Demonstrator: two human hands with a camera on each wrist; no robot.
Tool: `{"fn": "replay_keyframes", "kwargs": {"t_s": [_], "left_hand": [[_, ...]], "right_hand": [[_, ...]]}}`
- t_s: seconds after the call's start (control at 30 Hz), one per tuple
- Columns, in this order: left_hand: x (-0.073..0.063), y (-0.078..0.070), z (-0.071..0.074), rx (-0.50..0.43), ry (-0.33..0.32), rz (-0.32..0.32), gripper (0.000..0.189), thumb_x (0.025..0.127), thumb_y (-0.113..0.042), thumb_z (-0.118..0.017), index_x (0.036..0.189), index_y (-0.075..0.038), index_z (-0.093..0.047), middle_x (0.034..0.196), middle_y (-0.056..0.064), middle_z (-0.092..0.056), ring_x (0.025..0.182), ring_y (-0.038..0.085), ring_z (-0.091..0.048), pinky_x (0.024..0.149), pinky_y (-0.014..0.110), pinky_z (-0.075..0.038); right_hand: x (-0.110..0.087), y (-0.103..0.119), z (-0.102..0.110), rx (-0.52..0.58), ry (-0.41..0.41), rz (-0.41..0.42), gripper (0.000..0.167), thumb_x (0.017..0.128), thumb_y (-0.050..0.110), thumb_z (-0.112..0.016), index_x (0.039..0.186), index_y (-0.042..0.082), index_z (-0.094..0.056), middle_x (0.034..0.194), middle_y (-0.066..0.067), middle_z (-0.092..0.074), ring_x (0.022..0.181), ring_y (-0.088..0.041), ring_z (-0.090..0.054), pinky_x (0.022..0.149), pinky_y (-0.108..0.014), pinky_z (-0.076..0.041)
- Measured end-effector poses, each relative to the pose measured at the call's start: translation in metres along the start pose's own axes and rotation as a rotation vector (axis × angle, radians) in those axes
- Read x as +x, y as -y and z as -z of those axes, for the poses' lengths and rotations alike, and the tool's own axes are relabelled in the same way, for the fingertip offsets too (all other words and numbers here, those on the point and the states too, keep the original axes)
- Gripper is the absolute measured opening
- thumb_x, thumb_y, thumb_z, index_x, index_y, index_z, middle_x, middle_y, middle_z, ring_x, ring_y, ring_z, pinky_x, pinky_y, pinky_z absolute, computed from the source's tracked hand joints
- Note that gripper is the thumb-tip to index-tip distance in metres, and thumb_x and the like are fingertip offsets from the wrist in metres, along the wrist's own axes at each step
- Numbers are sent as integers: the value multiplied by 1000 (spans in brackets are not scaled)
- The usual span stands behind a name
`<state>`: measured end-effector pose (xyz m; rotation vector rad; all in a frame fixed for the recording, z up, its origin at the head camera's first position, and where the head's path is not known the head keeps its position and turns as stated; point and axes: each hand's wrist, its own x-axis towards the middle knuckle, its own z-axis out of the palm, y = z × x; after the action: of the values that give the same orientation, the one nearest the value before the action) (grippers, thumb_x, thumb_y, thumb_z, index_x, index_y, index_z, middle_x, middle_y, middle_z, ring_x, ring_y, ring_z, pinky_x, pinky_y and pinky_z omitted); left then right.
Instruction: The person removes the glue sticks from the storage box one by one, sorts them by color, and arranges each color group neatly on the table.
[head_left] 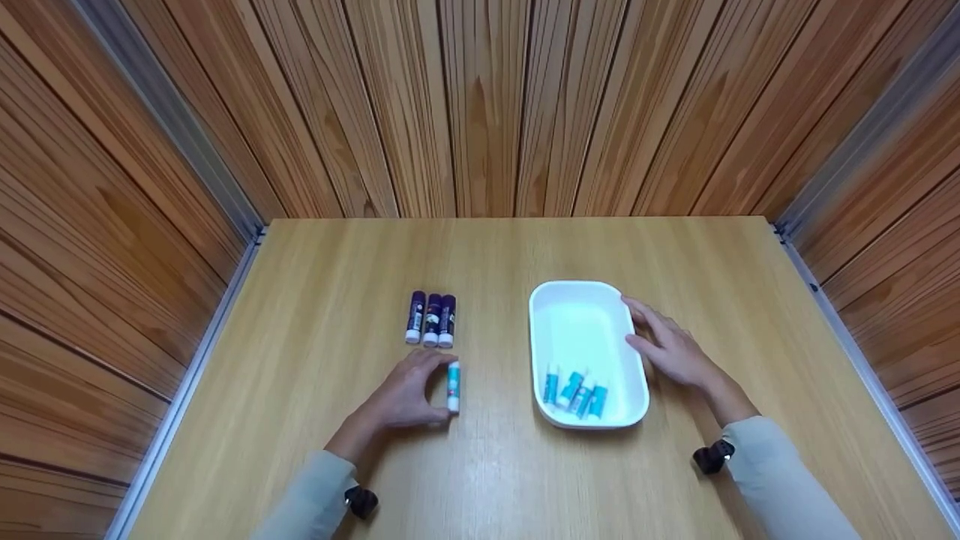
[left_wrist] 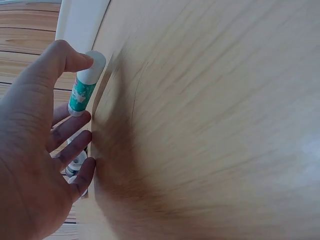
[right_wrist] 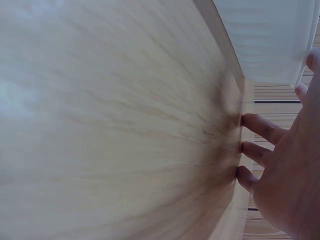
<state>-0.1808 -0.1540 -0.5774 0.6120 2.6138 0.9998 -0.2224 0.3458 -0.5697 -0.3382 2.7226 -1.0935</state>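
My left hand [head_left: 409, 391] pinches a small white-and-teal glue stick [head_left: 454, 386] between thumb and finger at its two ends. The left wrist view shows the thumb on the white cap of the glue stick [left_wrist: 83, 90] and a fingertip at its other end. At the right side of a white plastic tub [head_left: 577, 330], my right hand [head_left: 671, 351] touches the rim with thumb and forefinger. Its other fingers [right_wrist: 257, 152] rest on the table in the right wrist view. Several teal glue sticks [head_left: 572, 390] lie in the near end of the tub.
Three dark purple glue sticks [head_left: 432, 319] with white ends lie side by side just beyond my left hand. The wooden table [head_left: 315, 300] is bounded by plank walls [head_left: 487, 105] at the back and sides, with metal rails along its side edges.
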Motion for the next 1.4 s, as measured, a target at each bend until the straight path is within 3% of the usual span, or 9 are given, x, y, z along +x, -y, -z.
{"fn": "replay_keyframes", "kwargs": {"t_s": [0.37, 0.67, 0.97, 1.4], "left_hand": [[3, 0, 1, 7, -22, 80, 92, 85, -34, -94, 166, -19, -53, 175, 14, -48, 162, 40, -45, 134, 66, -41], [3, 1, 0, 27, -11, 90, 94, 87, -35, -91, 171, -20, -50, 176, 11, -48, 162, 39, -44, 134, 66, -42], [2, -1, 1, 7, 4, 124, 93, 91, -33, -90, 173, -21, -46, 181, 12, -41, 171, 41, -34, 137, 68, -36], [-2, -7, 10, 7, -8, 122, 95, 90, -41, -93, 172, -21, -49, 180, 16, -44, 169, 44, -39, 136, 68, -38]], "right_hand": [[-1, 1, -1, 7, -2, 5, 73, 117, 46, -55, 181, 30, -22, 181, -23, -40, 170, -54, -26, 130, -90, -11], [-1, -1, -1, 14, 6, 7, 73, 117, 46, -55, 181, 32, -22, 182, -22, -40, 169, -54, -28, 129, -90, -11], [-1, 0, 1, 15, 8, 0, 73, 118, 47, -54, 181, 33, -21, 183, -22, -38, 169, -53, -27, 130, -90, -11], [-1, 0, 0, -4, -2, 0, 73, 117, 48, -54, 181, 31, -22, 182, -23, -40, 168, -54, -29, 129, -89, -14]]}}
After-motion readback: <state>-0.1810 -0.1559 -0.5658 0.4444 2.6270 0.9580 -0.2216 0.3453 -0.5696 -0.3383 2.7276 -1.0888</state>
